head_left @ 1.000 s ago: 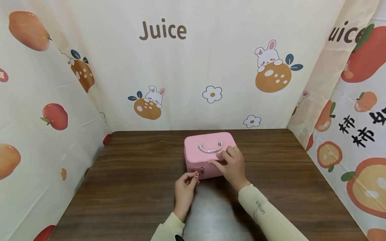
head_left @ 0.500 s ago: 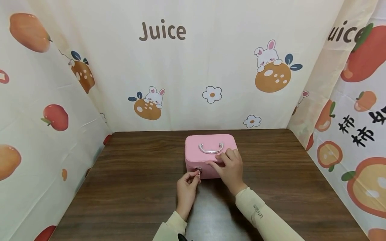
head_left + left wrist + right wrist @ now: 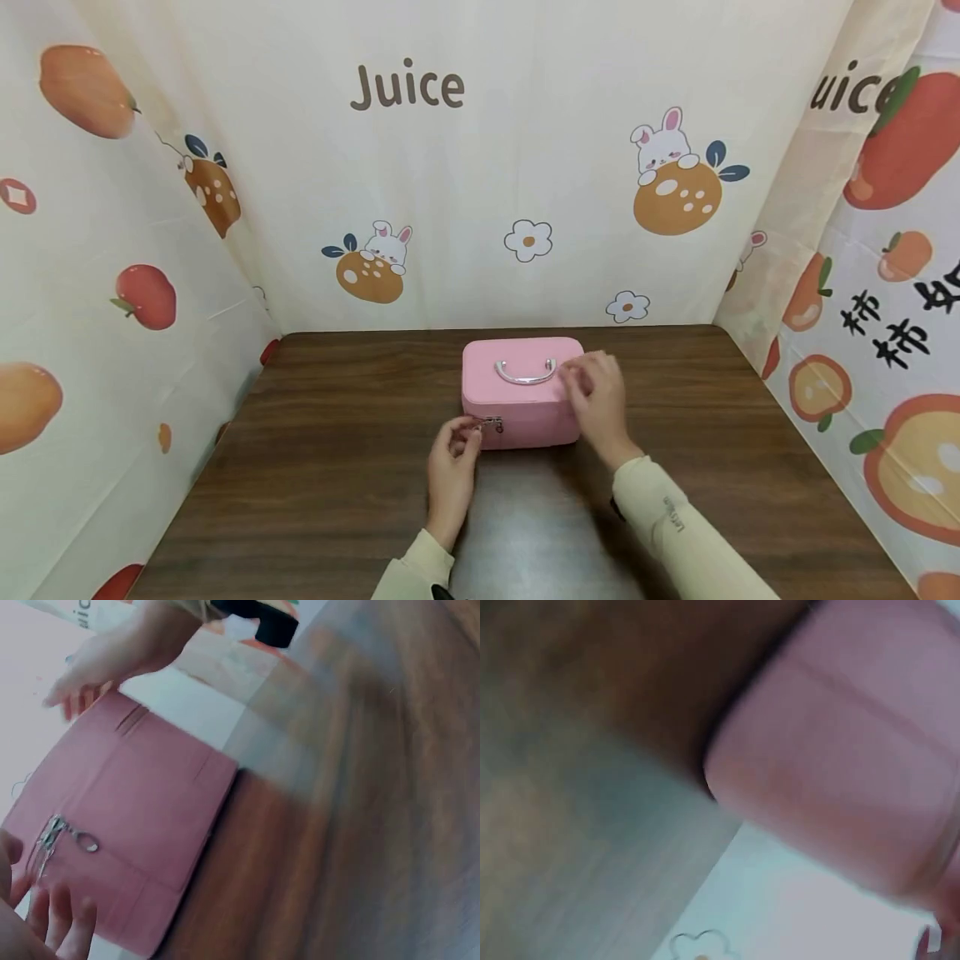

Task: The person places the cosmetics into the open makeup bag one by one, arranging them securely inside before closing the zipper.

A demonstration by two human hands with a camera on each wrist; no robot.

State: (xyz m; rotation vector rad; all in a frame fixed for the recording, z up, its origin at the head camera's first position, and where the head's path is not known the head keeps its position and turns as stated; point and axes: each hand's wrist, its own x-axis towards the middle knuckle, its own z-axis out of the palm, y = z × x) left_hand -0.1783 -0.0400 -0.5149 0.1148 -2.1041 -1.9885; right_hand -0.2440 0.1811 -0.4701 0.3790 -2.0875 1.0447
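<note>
A pink case point(image 3: 525, 425) with a curved silver handle point(image 3: 525, 377) on its lid stands on the table, lid down. On its front, near the left corner, are metal zipper sliders point(image 3: 52, 831). One ring-ended zipper pull point(image 3: 85, 840) hangs free. My left hand point(image 3: 452, 467) is at that corner, thumb and fingertips pinching the other zipper pull point(image 3: 43, 862), which is partly hidden by the fingers. By the lid's right edge is my right hand point(image 3: 600, 404), its fingers loosely bent and blurred, with nothing seen in them; whether they touch the lid is unclear.
The case stands towards the back of a dark wooden table point(image 3: 352, 442). A fruit-patterned cloth point(image 3: 465, 183) rises behind the table and along both sides. Both wrist views are partly blurred.
My right hand has come off the case's front top edge and moved right. My left hand first went slightly right along the zipper, then back left. The case has turned slightly.
</note>
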